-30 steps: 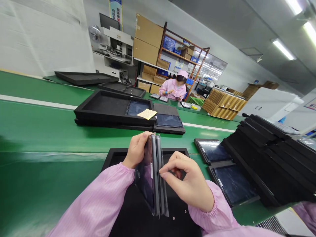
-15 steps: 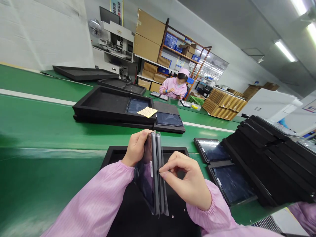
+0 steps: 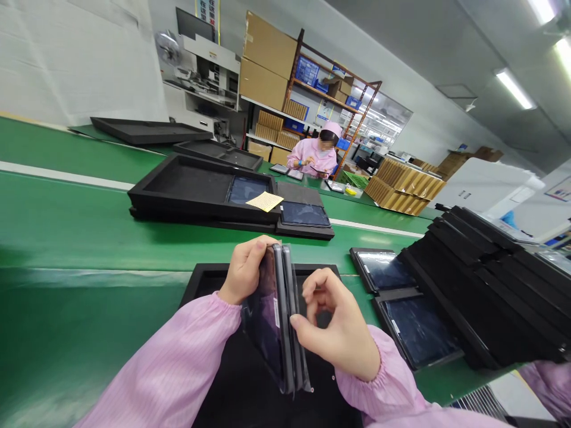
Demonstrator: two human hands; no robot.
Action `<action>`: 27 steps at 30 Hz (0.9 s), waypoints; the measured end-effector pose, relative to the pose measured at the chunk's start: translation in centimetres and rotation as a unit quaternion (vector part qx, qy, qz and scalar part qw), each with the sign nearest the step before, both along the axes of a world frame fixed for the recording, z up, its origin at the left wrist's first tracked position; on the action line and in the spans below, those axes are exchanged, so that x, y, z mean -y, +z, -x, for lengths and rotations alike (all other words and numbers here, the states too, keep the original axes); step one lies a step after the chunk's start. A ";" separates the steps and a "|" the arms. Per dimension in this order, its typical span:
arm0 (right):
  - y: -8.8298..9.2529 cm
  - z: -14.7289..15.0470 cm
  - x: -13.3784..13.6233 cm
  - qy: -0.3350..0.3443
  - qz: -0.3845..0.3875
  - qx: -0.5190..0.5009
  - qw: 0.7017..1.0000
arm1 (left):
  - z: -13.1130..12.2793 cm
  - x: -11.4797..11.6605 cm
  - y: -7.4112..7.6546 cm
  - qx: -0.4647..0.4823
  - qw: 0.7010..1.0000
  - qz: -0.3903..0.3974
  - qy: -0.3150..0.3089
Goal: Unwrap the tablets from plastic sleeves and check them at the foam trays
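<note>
My left hand (image 3: 244, 270) is closed round the upper edge of two tablets (image 3: 288, 309), held upright face to face or back to back, I cannot tell which. Clear film sticks out along their edges, and a small white label shows on the left one's dark screen. My right hand (image 3: 336, 321) is at their right side with thumb and forefinger apart; its thumb tip is at or very near the right tablet's edge. Beneath both hands lies a black foam tray (image 3: 214, 273), partly hidden by the tablets and sleeves.
Two tablets in foam (image 3: 419, 327) lie at the right beside a tall stack of black trays (image 3: 486, 291). Ahead, another black tray (image 3: 187, 190) carries a yellow note (image 3: 265, 201). A co-worker (image 3: 314, 156) sits across the green bench (image 3: 89, 238).
My right thumb and forefinger have parted from their pinch at the tablet's edge. The tablets have dipped slightly, still in my left hand.
</note>
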State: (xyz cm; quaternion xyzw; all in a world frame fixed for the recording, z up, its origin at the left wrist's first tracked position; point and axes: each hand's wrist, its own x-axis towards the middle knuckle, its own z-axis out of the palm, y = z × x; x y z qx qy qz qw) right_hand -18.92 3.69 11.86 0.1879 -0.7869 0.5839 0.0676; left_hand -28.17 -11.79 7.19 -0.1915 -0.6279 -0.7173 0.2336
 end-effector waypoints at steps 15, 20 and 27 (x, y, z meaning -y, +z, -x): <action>-2.5 0.5 -0.4 0.152 0.037 0.176 0.972 | -0.9 1.7 -0.3 -0.010 0.998 -0.054 0.026; -2.7 1.4 -3.4 -0.016 -0.035 0.081 0.996 | -1.7 4.9 -1.5 -0.004 0.972 -0.230 0.042; 5.1 6.4 -6.0 -0.180 0.178 0.089 0.963 | -1.0 8.1 -3.3 -0.026 0.961 -0.277 0.007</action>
